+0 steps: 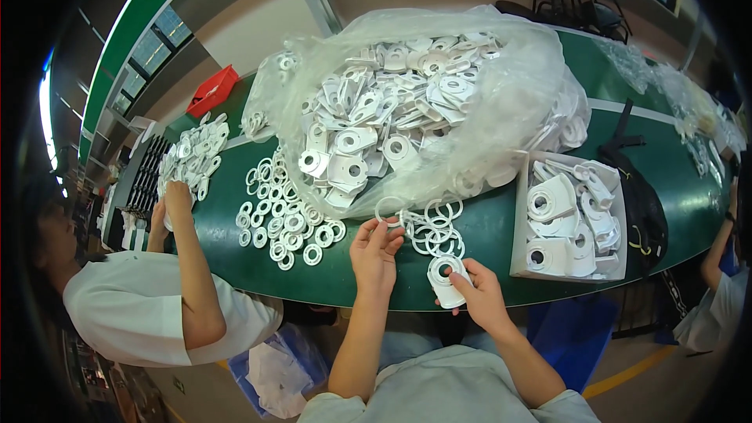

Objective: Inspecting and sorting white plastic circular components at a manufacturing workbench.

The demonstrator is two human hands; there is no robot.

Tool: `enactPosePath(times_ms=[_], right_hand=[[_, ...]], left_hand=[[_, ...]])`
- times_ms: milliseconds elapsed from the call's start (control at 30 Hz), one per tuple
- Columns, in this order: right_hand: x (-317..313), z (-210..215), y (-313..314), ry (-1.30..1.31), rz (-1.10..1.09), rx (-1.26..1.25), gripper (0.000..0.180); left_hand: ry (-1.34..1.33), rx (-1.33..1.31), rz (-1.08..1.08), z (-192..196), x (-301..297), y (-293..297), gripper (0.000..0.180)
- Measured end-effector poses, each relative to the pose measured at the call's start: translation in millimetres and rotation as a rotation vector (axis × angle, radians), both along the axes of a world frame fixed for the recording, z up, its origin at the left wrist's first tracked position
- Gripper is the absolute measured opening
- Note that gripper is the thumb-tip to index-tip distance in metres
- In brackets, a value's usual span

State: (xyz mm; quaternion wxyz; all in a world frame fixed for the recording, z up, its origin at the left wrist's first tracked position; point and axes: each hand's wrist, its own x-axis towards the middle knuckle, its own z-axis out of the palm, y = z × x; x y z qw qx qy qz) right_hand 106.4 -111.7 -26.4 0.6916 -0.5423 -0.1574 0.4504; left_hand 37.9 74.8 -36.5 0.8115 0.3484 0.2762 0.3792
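My left hand (374, 257) pinches a thin white ring (389, 205), held up at the near side of the table. In my right hand (479, 291) is a white plastic bracket (446, 280), a flat plate with a round hole, gripped between thumb and fingers over the table edge. Between and just beyond my hands lies a loose heap of thin white rings (435, 229). Thicker white washers (288, 224) are spread on the table to the left. Behind them a large clear plastic bag (526, 78) gapes around a big pile of white brackets (392, 110).
A white box (570, 274) of brackets stands at the right, with a black bag (644, 211) beside it. At the left a co-worker (157, 305) handles parts near a black rack (147, 176). A red bin (212, 90) sits at the far left on the green table (376, 296).
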Motion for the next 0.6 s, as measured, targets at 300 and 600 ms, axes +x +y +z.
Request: enactPosePath(times_ms=[300, 600], right_hand=[[0.5, -0.2, 0.1, 0.004, 0.009, 0.002, 0.014], [1.0, -0.7, 1.8, 0.021, 0.008, 0.012, 0.018]], left_hand=[[0.031, 0.254, 0.084, -7.7, -2.5, 0.3, 0.012], [0.028, 0.449, -0.005, 13.5, 3.3, 15.4, 0.015]])
